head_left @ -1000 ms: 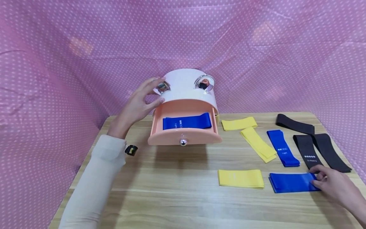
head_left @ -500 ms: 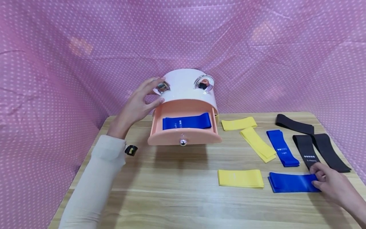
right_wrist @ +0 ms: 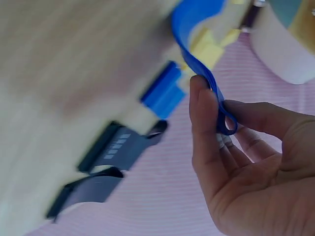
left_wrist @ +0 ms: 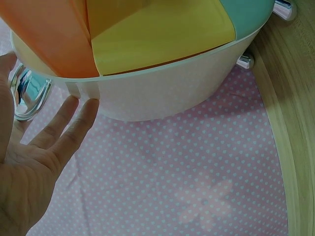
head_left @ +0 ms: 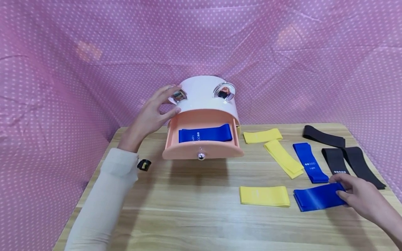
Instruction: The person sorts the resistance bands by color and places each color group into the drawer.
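The right hand [head_left: 361, 195] pinches one end of a blue band [head_left: 317, 198] between thumb and fingers, at four o'clock from the box [head_left: 201, 92]; the pinched end curls into a narrow loop. At nine o'clock the left hand [head_left: 150, 113], fingers spread, rests against the box, glossy white and rounded. Its drawer [head_left: 220, 150] — peach, curve-fronted — stands pulled out and holds a folded blue strip [head_left: 205, 134]. Yellow bands [head_left: 265, 196] and black bands [head_left: 364, 167] lie between three and five o'clock on the wood-grain table [head_left: 194, 223].

The fingers [left_wrist: 76, 129] touch a white shell [left_wrist: 157, 97] bordering a yellow panel [left_wrist: 160, 39].
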`<state>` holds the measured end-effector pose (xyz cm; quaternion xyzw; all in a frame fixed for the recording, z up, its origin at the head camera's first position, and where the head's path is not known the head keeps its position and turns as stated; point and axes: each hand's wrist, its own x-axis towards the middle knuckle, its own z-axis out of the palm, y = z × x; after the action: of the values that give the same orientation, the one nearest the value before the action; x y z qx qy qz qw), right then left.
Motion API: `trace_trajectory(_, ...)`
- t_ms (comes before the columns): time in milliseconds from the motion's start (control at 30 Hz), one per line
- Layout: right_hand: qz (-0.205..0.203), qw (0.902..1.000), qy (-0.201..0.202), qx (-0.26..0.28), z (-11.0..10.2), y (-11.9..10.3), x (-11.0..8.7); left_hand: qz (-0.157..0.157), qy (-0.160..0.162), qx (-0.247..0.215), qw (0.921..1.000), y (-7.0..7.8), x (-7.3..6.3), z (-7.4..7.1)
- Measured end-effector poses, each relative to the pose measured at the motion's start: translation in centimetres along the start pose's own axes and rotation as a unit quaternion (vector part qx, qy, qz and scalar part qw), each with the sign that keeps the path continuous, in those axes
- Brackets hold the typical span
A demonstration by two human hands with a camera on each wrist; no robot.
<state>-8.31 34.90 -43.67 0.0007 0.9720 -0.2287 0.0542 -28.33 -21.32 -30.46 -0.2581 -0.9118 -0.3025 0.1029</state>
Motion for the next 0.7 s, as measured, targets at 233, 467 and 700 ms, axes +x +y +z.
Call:
trace_trajectory(233, -0.043, 0.9988, 0.023, -0.002, -1.7, -4.1, -0.4, -0.003, 0.001, 0.007, 1.0, 0.0, -0.1, -0.1)
trace_trajectory(467, -0.084, 0.995, 0.053, 0.003, -3.5, -7.1, -0.1, -0.008, -0.001, 0.012, 0.9999, 0.0, -0.1, 0.1)
trace_trajectory(700, -0.15, 0.9827, 0.107, -0.016, -4.8, -9.4, 0.6, -0.01, 0.0, 0.008, 0.9999, 0.1, -0.2, 0.1)
